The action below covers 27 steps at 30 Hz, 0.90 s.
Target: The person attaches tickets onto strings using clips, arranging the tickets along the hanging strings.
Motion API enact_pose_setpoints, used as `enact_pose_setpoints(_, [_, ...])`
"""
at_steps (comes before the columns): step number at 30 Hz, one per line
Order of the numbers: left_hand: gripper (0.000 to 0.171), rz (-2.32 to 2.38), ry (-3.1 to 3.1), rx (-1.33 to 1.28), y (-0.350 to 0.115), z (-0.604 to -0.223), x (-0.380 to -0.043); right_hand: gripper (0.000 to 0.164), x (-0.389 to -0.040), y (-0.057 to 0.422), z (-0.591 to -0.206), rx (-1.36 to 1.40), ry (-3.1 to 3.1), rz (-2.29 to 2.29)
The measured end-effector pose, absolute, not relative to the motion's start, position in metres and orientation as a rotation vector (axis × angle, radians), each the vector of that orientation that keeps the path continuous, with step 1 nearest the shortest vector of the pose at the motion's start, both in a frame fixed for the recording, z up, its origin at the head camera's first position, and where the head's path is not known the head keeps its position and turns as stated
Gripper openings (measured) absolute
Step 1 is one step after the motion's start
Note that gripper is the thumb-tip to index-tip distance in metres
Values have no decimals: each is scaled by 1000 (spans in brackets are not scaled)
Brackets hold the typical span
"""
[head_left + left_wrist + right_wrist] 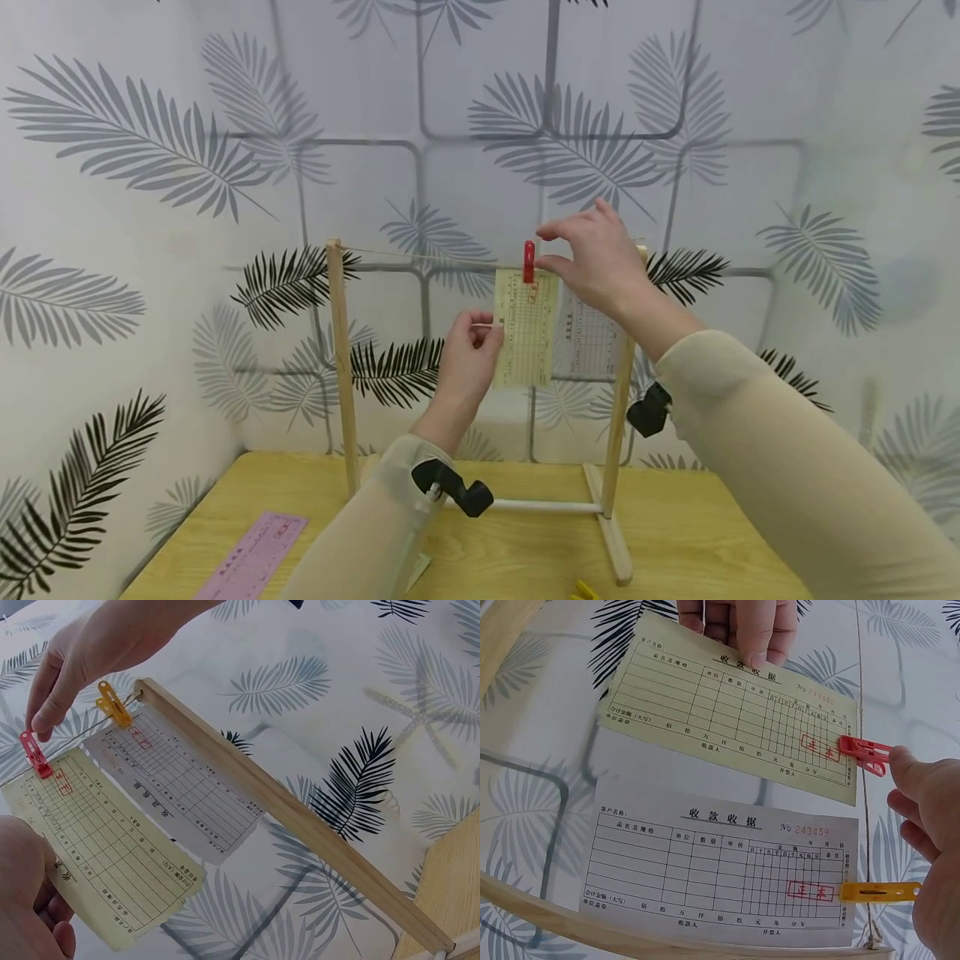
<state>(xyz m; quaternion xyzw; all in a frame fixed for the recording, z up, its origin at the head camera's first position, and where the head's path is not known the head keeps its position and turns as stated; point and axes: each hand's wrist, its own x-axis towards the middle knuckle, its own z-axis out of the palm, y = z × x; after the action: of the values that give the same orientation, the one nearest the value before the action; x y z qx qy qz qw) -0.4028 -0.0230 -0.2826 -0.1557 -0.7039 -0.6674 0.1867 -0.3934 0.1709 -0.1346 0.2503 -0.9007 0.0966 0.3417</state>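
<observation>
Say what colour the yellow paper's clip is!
The clip is red, clearest in the right wrist view.

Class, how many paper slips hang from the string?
2: the yellow slip in the red clip, and the white slip in the yellow clip, near the wooden post.

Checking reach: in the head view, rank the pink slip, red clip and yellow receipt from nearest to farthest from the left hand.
1. Yellow receipt, pinched by the left hand
2. Red clip, above right
3. Pink slip, lower left, on the table
</observation>
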Motion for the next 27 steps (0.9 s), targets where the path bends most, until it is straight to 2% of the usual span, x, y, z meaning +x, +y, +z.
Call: enact_pose_setpoints(27, [26, -1782, -2049, -419, -41, -295, -385, 55, -375, 169, -174, 801, -2163, 366])
